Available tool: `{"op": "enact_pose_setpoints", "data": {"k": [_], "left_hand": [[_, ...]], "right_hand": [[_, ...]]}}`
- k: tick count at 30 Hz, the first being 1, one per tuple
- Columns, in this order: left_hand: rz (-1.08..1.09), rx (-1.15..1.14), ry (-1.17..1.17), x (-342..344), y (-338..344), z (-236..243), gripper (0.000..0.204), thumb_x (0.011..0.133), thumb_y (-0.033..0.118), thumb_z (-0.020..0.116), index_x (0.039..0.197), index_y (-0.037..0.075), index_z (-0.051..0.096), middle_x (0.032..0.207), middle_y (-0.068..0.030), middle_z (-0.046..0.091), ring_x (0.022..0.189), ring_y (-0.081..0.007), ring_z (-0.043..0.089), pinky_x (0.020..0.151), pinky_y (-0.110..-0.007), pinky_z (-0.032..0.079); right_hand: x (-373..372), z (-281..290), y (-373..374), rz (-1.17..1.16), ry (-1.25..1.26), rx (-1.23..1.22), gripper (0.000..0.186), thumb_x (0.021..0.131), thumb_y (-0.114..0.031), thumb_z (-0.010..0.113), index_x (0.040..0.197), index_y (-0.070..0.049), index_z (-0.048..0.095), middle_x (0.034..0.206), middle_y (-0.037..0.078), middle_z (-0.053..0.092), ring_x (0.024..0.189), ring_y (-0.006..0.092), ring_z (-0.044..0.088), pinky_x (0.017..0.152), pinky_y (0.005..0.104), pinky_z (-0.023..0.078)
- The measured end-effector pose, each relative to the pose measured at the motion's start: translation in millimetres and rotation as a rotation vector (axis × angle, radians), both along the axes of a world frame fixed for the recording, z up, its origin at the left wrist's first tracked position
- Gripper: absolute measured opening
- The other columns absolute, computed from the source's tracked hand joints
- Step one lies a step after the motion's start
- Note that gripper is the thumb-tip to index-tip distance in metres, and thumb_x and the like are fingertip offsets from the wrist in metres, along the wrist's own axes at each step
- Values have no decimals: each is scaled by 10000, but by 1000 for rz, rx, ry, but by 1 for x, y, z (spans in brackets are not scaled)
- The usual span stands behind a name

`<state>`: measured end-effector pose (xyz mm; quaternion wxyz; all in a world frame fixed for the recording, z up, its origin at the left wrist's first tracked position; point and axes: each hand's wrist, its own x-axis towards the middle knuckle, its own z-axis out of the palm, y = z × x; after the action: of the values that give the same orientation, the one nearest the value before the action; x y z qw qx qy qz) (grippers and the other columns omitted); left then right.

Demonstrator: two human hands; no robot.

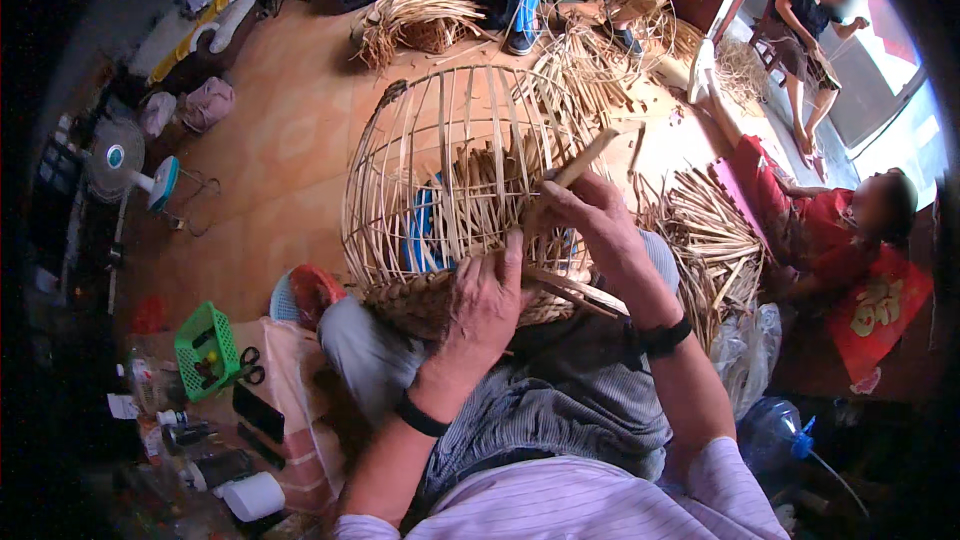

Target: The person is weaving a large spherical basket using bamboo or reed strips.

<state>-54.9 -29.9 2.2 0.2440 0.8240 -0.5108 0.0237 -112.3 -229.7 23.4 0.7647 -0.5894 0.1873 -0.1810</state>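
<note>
A half-woven basket (400,295) rests on its side across my lap, its bare upright ribs (440,110) pointing away from me. The tight woven part is nearest my body. My left hand (482,300) is closed on the woven edge, thumb raised against the strands. Just right of it, my right hand (597,223) pinches a flat, tan dried stalk (585,157) that slants up to the right. Loose strand ends (575,292) stick out below my right hand. Through the ribs I see more stalks and something blue (425,230).
Piles of stalks (705,240) lie at the right and a bundle (420,20) far off. Left, a cloth-covered table (315,430) bears a green basket (205,350), scissors (252,365) and a phone (258,412). A fan (115,158) stands beyond. Other people sit ahead and right.
</note>
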Motion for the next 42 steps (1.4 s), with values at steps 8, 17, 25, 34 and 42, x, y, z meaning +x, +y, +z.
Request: {"op": "enact_pose_setpoints", "data": {"k": [8, 17, 25, 34, 42], "left_hand": [[34, 520, -229, -14, -8, 12, 464, 998, 201, 561, 1387, -34, 656, 1424, -252, 617, 1424, -375, 547, 1282, -512, 367], [0, 409, -115, -16, 2, 16, 420, 1004, 204, 595, 1351, -14, 686, 1364, -197, 662, 1337, -373, 581, 1167, -510, 416], [-72, -297, -232, 8, -11, -35, 285, 957, 226, 715, 1166, 36, 686, 975, -145, 662, 968, -334, 641, 856, -456, 479], [-67, -263, -122, 14, -10, -56, 271, 939, 210, 744, 1142, 41, 685, 1011, -153, 660, 1015, -341, 642, 928, -482, 477], [-120, -284, -201, 16, -5, -41, 337, 960, 174, 679, 1266, 35, 642, 1023, -130, 660, 1026, -329, 648, 943, -476, 499]], "right_hand": [[15, 7, -3, 176, 42, -673, 168, 969, -34, 760, 1119, 40, 743, 935, 164, 787, 841, 239, 754, 783, 372, 589], [14, -1, 32, 105, 265, -1441, 219, 1018, -215, 628, 883, -61, 706, 743, 194, 688, 744, 430, 716, 629, 520, 536], [15, -10, 37, -48, 272, -1403, 102, 900, -145, 725, 974, -74, 728, 762, 163, 694, 748, 405, 725, 631, 500, 562], [12, -11, 36, -59, 114, -1315, 262, 895, -43, 675, 1154, -27, 643, 968, 230, 690, 878, 456, 694, 705, 519, 563], [-6, -7, 37, 40, 136, -1287, 259, 996, -21, 615, 1235, 20, 524, 1066, 281, 622, 960, 504, 631, 779, 544, 529]]}}
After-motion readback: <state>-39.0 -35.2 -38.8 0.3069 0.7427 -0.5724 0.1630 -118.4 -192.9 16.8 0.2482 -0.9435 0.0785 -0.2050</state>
